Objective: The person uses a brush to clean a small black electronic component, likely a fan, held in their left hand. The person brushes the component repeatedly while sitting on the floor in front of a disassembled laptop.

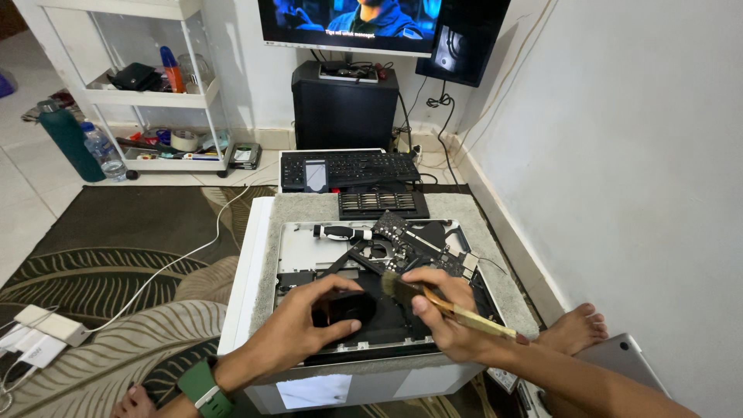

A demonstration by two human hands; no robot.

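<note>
- Head view: opened laptop shell (pixel 298 248) lies flat on a grey mat (pixel 309 207) atop a low white table (pixel 241 286), innards facing up, so everything's reachable from above.
- Left hand (pixel 309 321) closed round a small black fan (pixel 348 308), thumb on one side, fingers on the other. Looks like it's pinning the part steady over the dark lower section of the shell.
- Right hand (pixel 449 317) pinching a wooden-handled brush (pixel 441 303), bristles angled down at the fan's right edge, touching or just beside it – can't tell which. Handle sticks out back over the wrist.
- Circuit board (pixel 414 244) lies tilted across the shell's upper right, w/ a black-and-white screwdriver (pixel 343 231) just left of it, parked w/in easy reach.
- Tray of screwdriver bits (pixel 382 203) behind the shell; black keyboard (pixel 348 168) further back on the floor.
- Hard to make out: fan blades hidden under the left fingers; the shell's near edge covered by both forearms.
- Cut off: screen (pixel 348 23) at top only half in frame; silver lid (pixel 619 358) at bottom right clipped by the arm; bare foot (pixel 576 327) beside it.
</note>
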